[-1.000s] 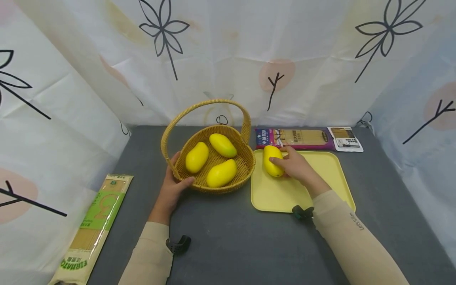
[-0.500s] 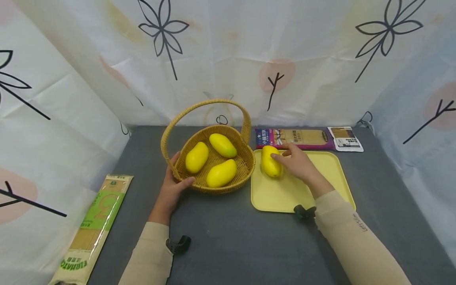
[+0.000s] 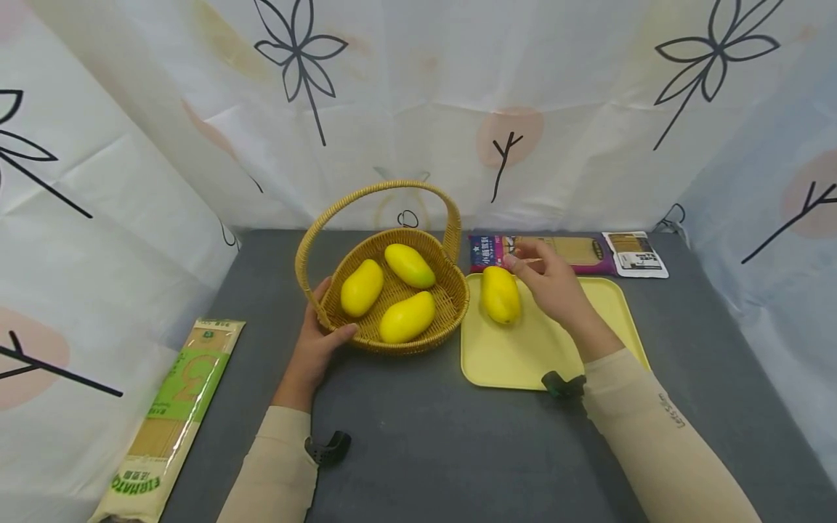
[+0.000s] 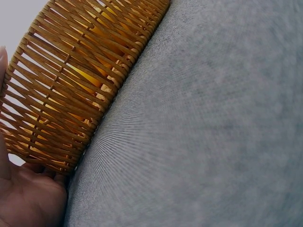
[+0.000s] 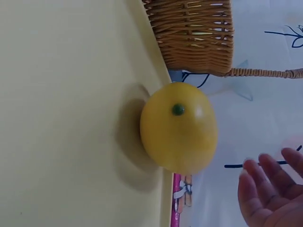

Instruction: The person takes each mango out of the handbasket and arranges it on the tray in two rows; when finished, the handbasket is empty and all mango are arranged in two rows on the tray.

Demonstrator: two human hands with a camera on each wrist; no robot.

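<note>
My left hand [image 3: 315, 356] grips the near left side of a round wicker basket [image 3: 405, 351], thumb over the rim and fingers around the outside. Inside the basket lie three yellow mangoes [image 3: 408, 317]. Another mango [image 3: 500, 296] rests on the left part of a yellow tray [image 3: 510, 362]; the right wrist view shows its rounded end with a green spot. Just right of that mango and above the tray is my right hand [image 3: 556, 285], its fingers loosely spread with nothing in them. In the left wrist view the basket's woven wall [image 4: 71, 80] stands on the grey tabletop.
Behind the tray lies a purple pack of noodles [image 3: 575, 251] with a white label at its right end. A long green and cream noodle pack [image 3: 176, 407] lies along the left table edge. A patterned white curtain [image 3: 418, 94] surrounds the table.
My right hand has let go of the mango on the tray and moved up and to the right of it. My left hand and the basket have stayed in place.
</note>
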